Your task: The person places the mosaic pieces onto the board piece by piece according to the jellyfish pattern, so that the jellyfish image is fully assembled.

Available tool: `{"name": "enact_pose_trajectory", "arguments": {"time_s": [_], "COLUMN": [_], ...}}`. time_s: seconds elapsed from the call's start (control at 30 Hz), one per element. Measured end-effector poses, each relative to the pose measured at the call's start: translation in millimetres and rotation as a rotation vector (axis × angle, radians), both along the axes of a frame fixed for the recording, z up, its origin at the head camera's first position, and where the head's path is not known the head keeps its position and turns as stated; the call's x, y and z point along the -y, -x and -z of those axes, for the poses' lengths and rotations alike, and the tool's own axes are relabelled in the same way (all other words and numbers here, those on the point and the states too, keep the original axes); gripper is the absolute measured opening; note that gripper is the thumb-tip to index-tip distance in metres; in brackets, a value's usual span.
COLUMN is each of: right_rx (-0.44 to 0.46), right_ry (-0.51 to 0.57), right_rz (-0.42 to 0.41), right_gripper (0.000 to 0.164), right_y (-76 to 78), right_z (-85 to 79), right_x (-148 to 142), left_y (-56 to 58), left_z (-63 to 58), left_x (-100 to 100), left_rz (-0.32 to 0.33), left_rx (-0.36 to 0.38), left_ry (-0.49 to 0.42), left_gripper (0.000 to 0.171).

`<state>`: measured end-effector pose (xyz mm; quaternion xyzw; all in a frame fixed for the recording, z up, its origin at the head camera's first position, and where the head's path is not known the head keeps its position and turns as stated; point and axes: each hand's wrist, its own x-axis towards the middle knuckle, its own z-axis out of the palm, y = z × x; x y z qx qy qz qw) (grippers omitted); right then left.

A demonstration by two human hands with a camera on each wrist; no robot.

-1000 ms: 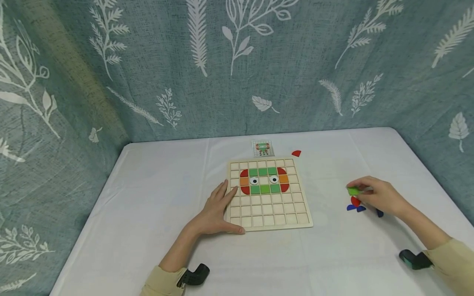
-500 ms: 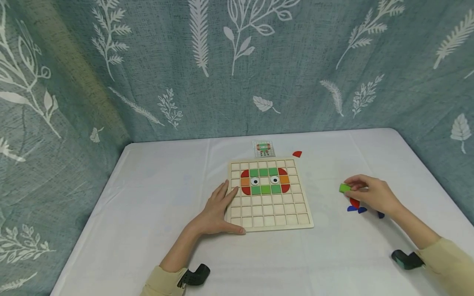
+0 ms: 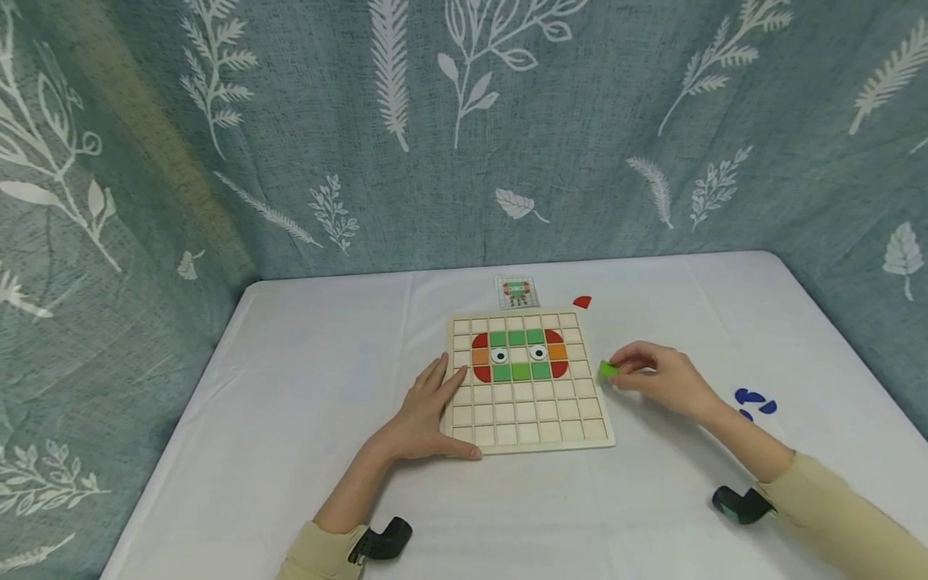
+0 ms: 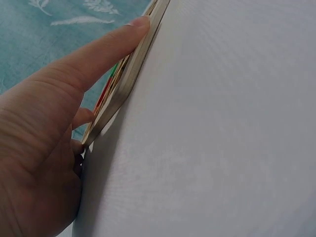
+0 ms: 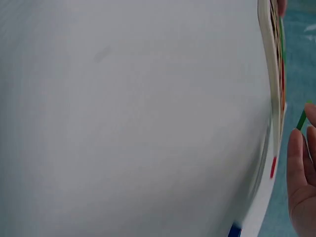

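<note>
My left hand [image 3: 420, 415] lies spread at the near left corner of a wooden grid board [image 3: 532, 411]. Its fairly straight fingers rest along the left side, and its thumb touches the front edge; the left wrist view shows that thumb [image 4: 106, 52] on the rim. On the board, red, orange and green tiles and two eye tiles [image 3: 537, 353] form a face. Just off the board's right edge, my right hand [image 3: 663, 379] pinches a bright green tile [image 3: 607, 369] between thumb and fingertips. In the right wrist view the green tile [image 5: 301, 120] shows edge-on.
A small picture card [image 3: 517, 292] with a similar figure lies behind the board. Beside it is a red quarter-round piece [image 3: 582, 302]. Several blue pieces [image 3: 756, 397] lie to the right, past my forearm. A patterned curtain [image 3: 435, 209] hangs behind the white-covered table [image 3: 326, 362].
My right hand has carried the green tile left to the board's edge. Blue pieces farther right are uncovered, while the red and blue ones seen earlier are out of sight. My left hand stays put.
</note>
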<state>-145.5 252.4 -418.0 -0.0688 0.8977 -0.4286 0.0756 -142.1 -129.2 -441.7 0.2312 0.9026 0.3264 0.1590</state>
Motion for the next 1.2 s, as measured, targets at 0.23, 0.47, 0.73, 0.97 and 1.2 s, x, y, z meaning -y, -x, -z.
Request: {"name": "enact_pose_trajectory", "arguments": {"time_s": [0.23, 0.47, 0.73, 0.97, 1.2], "right_rx": [-0.007, -0.092, -0.187, -0.294, -0.287], "right_ry": [0.060, 0.081, -0.015, -0.056, -0.035], "right_rz": [-0.103, -0.267, -0.386, -0.428, -0.439], "right_gripper": [0.020, 0.014, 0.012, 0.010, 0.010], "right_y": [5.1, 9.0, 13.0, 16.5, 15.7], "right_z": [2.7, 8.0, 8.1, 9.5, 10.5], "right_x": [38.0, 70.5, 94.9, 102.7, 103.3], "left_y": [-0.6, 0.5, -0.2, -0.4, -1.1], "left_z": [-0.9, 0.9, 1.0, 2.5, 2.0], "left_x": [0.1, 0.9, 0.4, 0.7, 0.4], "left_rz": [-0.004, -0.005, -0.002, -0.010, -0.010], "left_rx": [-0.002, -0.003, 0.000, -0.003, -0.005], "left_ry": [-0.007, -0.003, -0.005, 0.001, -0.002], "left_gripper": [0.122, 0.121, 0.122, 0.122, 0.122]}}
